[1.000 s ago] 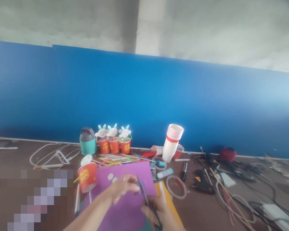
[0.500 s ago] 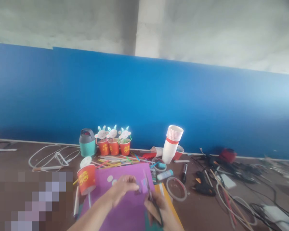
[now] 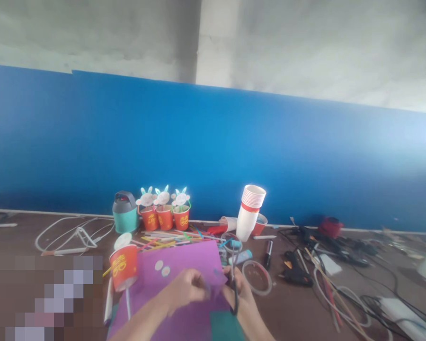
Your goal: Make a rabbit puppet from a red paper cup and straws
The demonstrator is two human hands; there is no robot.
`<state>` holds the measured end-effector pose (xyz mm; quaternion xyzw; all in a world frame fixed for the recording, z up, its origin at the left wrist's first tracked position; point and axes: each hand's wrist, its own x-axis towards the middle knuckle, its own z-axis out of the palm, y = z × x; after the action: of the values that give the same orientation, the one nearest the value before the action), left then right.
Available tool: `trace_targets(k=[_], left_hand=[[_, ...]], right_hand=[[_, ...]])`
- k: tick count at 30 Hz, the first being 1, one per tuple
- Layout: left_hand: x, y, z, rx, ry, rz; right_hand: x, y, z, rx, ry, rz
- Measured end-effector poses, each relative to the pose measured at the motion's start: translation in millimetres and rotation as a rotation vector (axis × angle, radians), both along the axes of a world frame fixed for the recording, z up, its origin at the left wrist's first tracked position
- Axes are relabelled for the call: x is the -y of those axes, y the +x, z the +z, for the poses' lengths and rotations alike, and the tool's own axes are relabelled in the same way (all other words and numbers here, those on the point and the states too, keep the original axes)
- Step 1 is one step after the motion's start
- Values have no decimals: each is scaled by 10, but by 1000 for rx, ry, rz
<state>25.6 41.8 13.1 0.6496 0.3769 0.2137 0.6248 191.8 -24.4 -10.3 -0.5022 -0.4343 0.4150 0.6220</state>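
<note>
My right hand (image 3: 244, 293) grips a pair of dark-handled scissors (image 3: 234, 296), their blades pointing up and away. Its thumb and fingertips also touch a small piece of purple paper (image 3: 218, 285). My left hand (image 3: 188, 290) is closed in a pinch at the left side of that piece; blur makes its fingertips hard to read. Both hands are above a large purple sheet (image 3: 149, 305), on which two small pale discs (image 3: 165, 271) lie. A teal sheet (image 3: 225, 327) shows beneath. Left of the sheet, a red paper cup (image 3: 124, 267) bears a white disc.
Three red cups with rabbit figures (image 3: 164, 218) stand behind many straws (image 3: 170, 237). White stacked cups (image 3: 248, 218), a glue stick (image 3: 240, 257), a tape ring (image 3: 256, 277), a marker (image 3: 268, 255) and a black glue gun (image 3: 296, 272) are right. Tangled cables (image 3: 376, 303) spread farther right.
My right hand has shifted up and right, and its fingertips now meet the purple piece. The scissors stand more upright. The left hand has moved slightly right and down. The yellow sheet no longer shows.
</note>
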Motion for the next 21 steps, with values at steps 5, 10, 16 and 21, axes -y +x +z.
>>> trace_targets(k=[5, 10, 16, 21], left_hand=[[-80, -119, -8, -122, 87, -81], [-63, -161, 15, -230, 256, 72], [-32, -18, 50, -95, 302, 88], [-3, -45, 76, -93, 86, -47]], right_hand=[[-27, 15, 18, 2, -52, 164], [-88, 46, -49, -14, -78, 232], [21, 28, 44, -72, -74, 431], [-81, -8, -49, -20, -73, 232]])
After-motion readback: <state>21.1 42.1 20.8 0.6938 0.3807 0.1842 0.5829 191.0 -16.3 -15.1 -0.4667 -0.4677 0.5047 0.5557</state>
